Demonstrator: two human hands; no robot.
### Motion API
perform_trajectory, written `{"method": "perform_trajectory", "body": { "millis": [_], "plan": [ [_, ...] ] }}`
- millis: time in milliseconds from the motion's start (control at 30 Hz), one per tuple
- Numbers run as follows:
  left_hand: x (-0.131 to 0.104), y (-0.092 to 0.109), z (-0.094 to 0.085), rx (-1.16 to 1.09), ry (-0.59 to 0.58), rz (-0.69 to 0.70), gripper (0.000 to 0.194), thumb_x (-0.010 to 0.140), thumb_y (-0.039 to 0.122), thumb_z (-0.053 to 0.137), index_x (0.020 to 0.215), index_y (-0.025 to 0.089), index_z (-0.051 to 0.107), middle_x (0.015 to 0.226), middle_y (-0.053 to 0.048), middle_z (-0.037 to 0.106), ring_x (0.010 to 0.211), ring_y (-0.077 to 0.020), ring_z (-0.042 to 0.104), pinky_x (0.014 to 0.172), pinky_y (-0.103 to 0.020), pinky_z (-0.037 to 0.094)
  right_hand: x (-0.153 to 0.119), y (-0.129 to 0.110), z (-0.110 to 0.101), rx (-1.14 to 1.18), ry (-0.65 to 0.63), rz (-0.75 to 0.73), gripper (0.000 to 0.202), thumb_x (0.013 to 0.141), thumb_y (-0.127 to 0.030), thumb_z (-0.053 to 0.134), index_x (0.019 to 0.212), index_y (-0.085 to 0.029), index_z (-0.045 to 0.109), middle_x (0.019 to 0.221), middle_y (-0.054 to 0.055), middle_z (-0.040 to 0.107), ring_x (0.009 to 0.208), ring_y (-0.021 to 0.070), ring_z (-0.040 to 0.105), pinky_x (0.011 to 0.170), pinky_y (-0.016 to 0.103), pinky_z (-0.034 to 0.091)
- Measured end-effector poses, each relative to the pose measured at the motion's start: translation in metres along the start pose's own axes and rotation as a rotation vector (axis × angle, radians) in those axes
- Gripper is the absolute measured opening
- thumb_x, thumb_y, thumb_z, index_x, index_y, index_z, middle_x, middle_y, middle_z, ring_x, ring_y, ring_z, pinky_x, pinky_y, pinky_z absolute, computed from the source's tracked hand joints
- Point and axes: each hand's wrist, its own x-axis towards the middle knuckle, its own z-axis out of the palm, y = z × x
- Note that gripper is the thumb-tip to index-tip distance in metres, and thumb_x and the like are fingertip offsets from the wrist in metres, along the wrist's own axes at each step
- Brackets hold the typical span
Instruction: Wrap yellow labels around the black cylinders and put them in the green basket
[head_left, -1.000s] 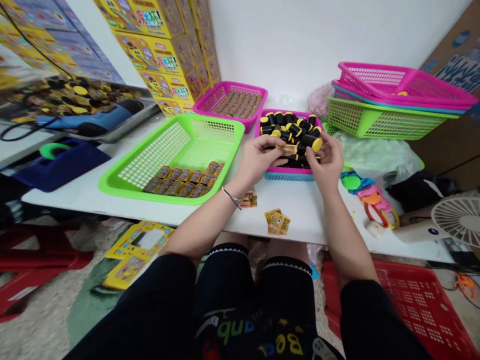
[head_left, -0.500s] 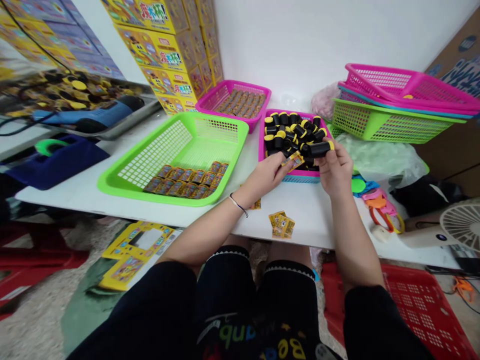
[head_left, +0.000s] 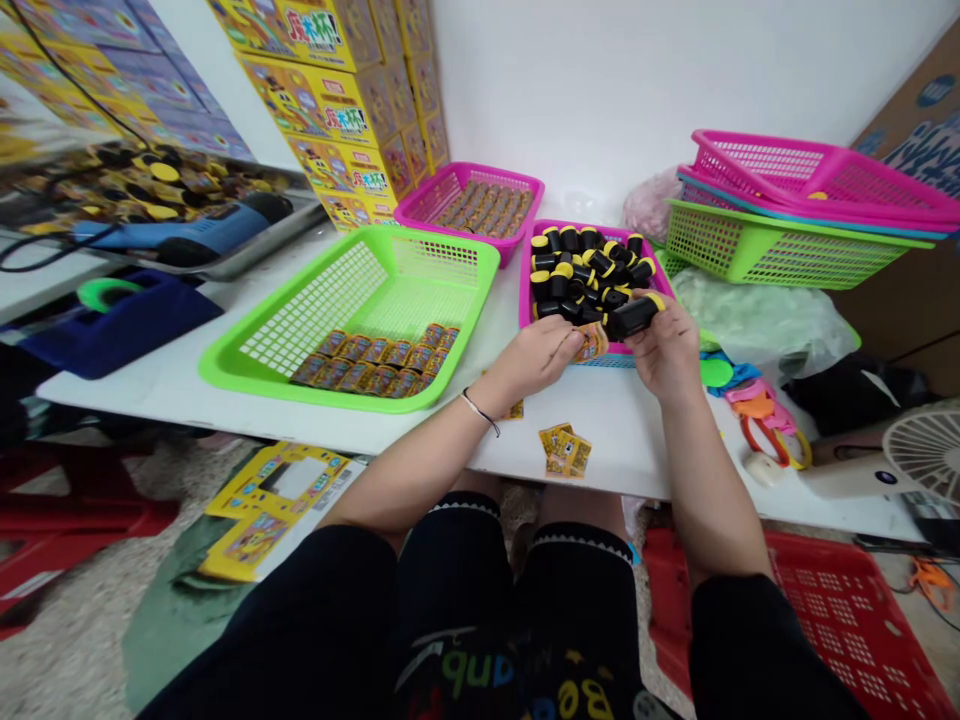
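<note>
My left hand [head_left: 541,352] pinches a printed yellow wrapper sleeve [head_left: 594,342], which looks partly opened out. In my right hand [head_left: 666,340] lies a black bottle-like cup with a yellow cap [head_left: 631,317], its dark end pointing left at the sleeve. Whether sleeve and cup touch, I cannot tell. Both hands are over the front rim of a pink basket [head_left: 525,290] full of similar black cups with yellow caps [head_left: 592,262]. Several flat wrapper sleeves [head_left: 566,452] lie on the white table [head_left: 622,440] nearer to me, and another pokes out by my left wrist.
A green basket [head_left: 345,400] holds rows of wrapped cups [head_left: 375,365]; a second pink basket [head_left: 405,205] behind holds more. Yellow boxes [head_left: 322,110] are stacked at the back left. Nested baskets [head_left: 787,240] stand right, near a small fan [head_left: 926,450]. A blue heat-gun-like tool [head_left: 217,235] lies far left.
The sleeve has come closer to the cup and now looks rounder. My right hand has lowered slightly, tilting the cup so its dark end points more downward.
</note>
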Motion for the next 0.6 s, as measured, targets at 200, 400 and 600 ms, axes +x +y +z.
{"method": "perform_trajectory", "body": {
  "millis": [200,400,600],
  "plan": [
    [0.002,0.0,-0.001,0.047,-0.034,0.003,0.066,0.104,0.055,0.005,0.07,0.02,0.051,0.072,-0.005,0.054,0.075,-0.0179,0.053,0.077,-0.033,0.046,-0.004,-0.003,0.002,-0.03,-0.047,-0.037,0.053,0.074,-0.074,0.07,0.106,-0.032,0.07,0.099,0.002,0.072,0.066,0.0117,0.065,0.052,0.024,0.056],
    [-0.002,-0.003,-0.001,0.004,0.054,0.052,0.066,0.105,0.054,0.005,0.069,0.021,0.05,0.071,-0.006,0.055,0.075,-0.018,0.054,0.073,-0.032,0.046,-0.006,-0.007,0.01,0.038,-0.072,0.023,0.041,0.072,-0.06,0.081,0.1,-0.03,0.074,0.08,-0.002,0.069,0.056,0.0093,0.06,0.051,0.023,0.054],
    [-0.005,-0.003,-0.002,-0.069,0.075,-0.023,0.074,0.105,0.057,0.008,0.109,0.013,0.068,0.106,-0.014,0.072,0.104,-0.0204,0.065,0.095,-0.035,0.051,-0.007,-0.009,0.006,-0.067,-0.144,0.026,0.042,0.072,-0.054,0.083,0.104,-0.028,0.073,0.084,0.0,0.074,0.068,0.0141,0.068,0.058,0.027,0.059]
  ]
}}
